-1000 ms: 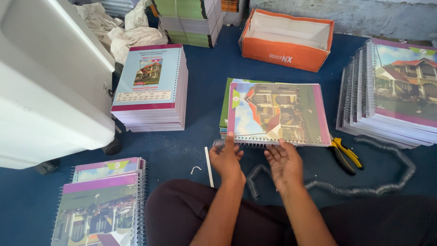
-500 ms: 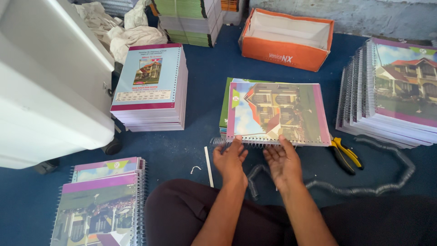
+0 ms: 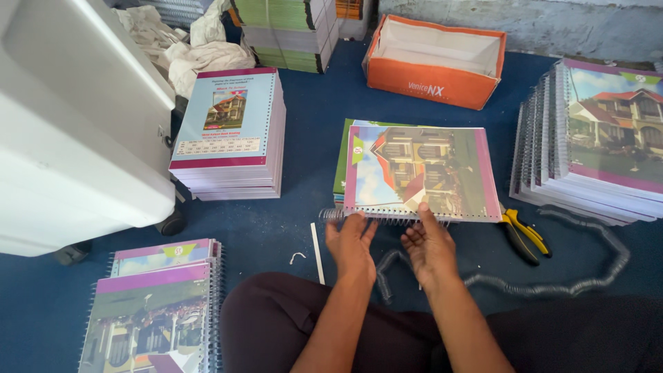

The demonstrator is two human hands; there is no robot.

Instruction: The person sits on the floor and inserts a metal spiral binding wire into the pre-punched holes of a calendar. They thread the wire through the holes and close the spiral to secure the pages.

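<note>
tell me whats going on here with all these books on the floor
A person sits on the blue carpet, both hands at the near edge of a colourful house-picture notebook. The left hand and right hand touch the clear spiral wire coil along that edge. Yellow-handled pliers lie beside it, with stacks of bound notebooks to the right.

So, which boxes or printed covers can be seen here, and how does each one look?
Orange cardboard box: top centre, open, pale inside, white print.
Blue-and-magenta back-cover stack: upper left, small house picture.
House-picture notebook: centre; left hand and right hand at its coil edge.
Spiral notebook stacks: right, lower left.
</note>
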